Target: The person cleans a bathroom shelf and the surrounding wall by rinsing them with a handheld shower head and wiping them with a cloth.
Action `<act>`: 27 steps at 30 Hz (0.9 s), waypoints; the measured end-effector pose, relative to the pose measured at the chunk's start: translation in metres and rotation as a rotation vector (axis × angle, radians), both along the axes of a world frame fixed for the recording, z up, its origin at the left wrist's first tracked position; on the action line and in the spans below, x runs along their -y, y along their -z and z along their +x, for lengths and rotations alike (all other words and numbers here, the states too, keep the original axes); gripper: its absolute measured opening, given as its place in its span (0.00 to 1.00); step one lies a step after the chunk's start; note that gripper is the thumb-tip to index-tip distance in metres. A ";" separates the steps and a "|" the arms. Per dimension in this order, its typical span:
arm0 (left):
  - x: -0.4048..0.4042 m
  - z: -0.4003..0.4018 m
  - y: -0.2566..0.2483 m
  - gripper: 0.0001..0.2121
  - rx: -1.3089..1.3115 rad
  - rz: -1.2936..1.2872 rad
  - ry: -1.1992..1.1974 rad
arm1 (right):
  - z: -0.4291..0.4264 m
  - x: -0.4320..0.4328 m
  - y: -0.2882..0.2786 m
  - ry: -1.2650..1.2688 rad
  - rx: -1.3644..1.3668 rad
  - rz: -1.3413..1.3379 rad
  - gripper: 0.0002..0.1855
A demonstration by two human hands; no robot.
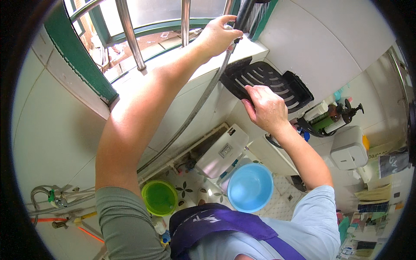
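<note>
At the window sill, my left hand (221, 35) is closed around the lower end of a black handle, perhaps a hand shower (243, 16), where a metal shower hose (208, 91) joins it. The hose hangs down along the tiled wall. My right hand (268, 107), wet and with bent fingers, is over the front edge of a black slotted plastic corner shelf (256, 76). Whether its fingers touch or grip the shelf cannot be told from this view. The shelf sits in the corner just below the sill.
Metal bars (130, 35) cross the green-framed window. Pump bottles (338, 120) stand in a rack at right, near a tissue dispenser (349, 149). Below are a white toilet cistern (224, 151), a blue basin (250, 188) and a green bucket (160, 198). Pipes and a tap (58, 200) are at left.
</note>
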State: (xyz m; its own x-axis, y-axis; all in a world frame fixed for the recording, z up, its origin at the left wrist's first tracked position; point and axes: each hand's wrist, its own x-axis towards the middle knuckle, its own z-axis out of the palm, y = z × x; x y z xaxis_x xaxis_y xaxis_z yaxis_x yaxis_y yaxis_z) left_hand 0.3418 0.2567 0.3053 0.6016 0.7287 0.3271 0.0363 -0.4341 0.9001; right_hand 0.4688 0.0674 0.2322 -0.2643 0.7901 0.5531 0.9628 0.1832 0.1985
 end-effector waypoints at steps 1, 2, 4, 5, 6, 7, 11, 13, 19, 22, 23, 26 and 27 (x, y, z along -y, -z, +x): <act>-0.001 0.000 0.000 0.28 0.004 0.005 0.007 | 0.001 0.000 0.001 -0.004 0.002 0.003 0.19; -0.001 0.001 -0.001 0.28 0.008 0.011 0.015 | 0.002 0.000 0.001 -0.009 0.004 0.005 0.19; 0.000 -0.002 -0.005 0.29 -0.011 0.021 0.013 | 0.002 0.000 0.001 -0.010 0.003 0.001 0.19; -0.001 -0.004 -0.008 0.29 -0.033 0.025 0.006 | 0.002 0.000 0.001 -0.009 0.003 -0.002 0.19; 0.000 -0.005 -0.010 0.29 -0.057 0.029 -0.001 | 0.002 0.000 0.000 -0.007 -0.002 -0.008 0.19; 0.001 -0.005 -0.011 0.29 -0.044 0.005 0.009 | 0.001 0.000 0.000 -0.004 -0.007 -0.014 0.19; -0.003 -0.001 -0.009 0.29 0.001 -0.068 0.045 | 0.001 0.000 -0.001 -0.013 0.002 -0.010 0.19; -0.007 0.000 -0.007 0.30 0.008 -0.070 0.047 | 0.002 -0.001 0.000 -0.022 -0.007 -0.001 0.19; -0.009 0.005 -0.004 0.29 0.009 0.006 0.010 | 0.001 0.000 0.000 -0.002 -0.004 -0.011 0.19; -0.012 0.004 -0.004 0.29 0.010 0.089 -0.009 | 0.000 0.001 -0.002 0.010 -0.024 -0.036 0.19; -0.012 0.003 -0.006 0.28 -0.013 0.100 -0.025 | 0.000 0.002 -0.002 0.017 -0.035 -0.047 0.19; -0.007 0.001 -0.010 0.27 -0.042 0.040 -0.025 | -0.001 0.003 -0.003 0.027 -0.058 -0.066 0.18; -0.007 0.000 -0.011 0.26 -0.043 0.006 -0.019 | -0.001 0.002 -0.003 0.028 -0.059 -0.065 0.18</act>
